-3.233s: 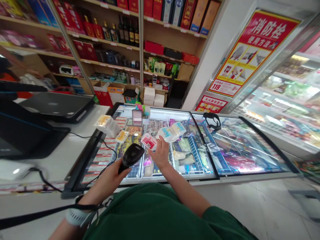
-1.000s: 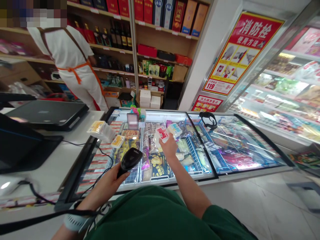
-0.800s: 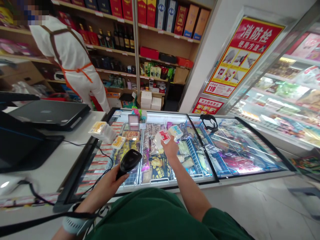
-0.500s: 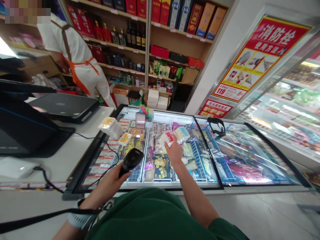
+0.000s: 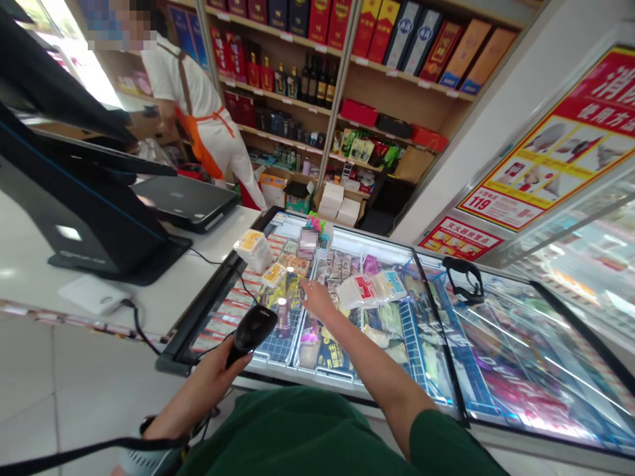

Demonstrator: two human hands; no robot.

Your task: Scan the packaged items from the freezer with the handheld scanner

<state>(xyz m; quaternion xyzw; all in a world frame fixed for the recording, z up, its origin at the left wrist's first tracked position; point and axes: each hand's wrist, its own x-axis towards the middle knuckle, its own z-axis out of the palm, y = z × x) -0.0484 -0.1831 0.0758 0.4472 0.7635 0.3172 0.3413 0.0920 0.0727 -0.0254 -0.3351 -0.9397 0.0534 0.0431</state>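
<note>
My left hand (image 5: 221, 365) grips a black barcode scanner (image 5: 254, 326) over the near left part of a glass-topped freezer (image 5: 278, 367). My right hand (image 5: 319, 301) hovers or rests over the glass with fingers reaching left and nothing in them. Just beyond its fingertips lies a small flat pack with a yellow label (image 5: 274, 275). Behind that pack is a stack of similar white packs (image 5: 254, 248). To the right of my right hand, a clear plastic bag (image 5: 371, 289) with red- and blue-labelled packs lies on the glass.
A black checkout terminal (image 5: 124, 218) and a white box with a cable (image 5: 94, 294) stand on the left counter. A black strap-like object (image 5: 464, 279) sits on the freezer's right part. A person in an orange apron (image 5: 208, 125) stands behind the counter by the shelves.
My right hand has left the bag with the red-labelled pack and moved left towards the yellow-labelled pack. The view has turned left. The scanner stays in my left hand.
</note>
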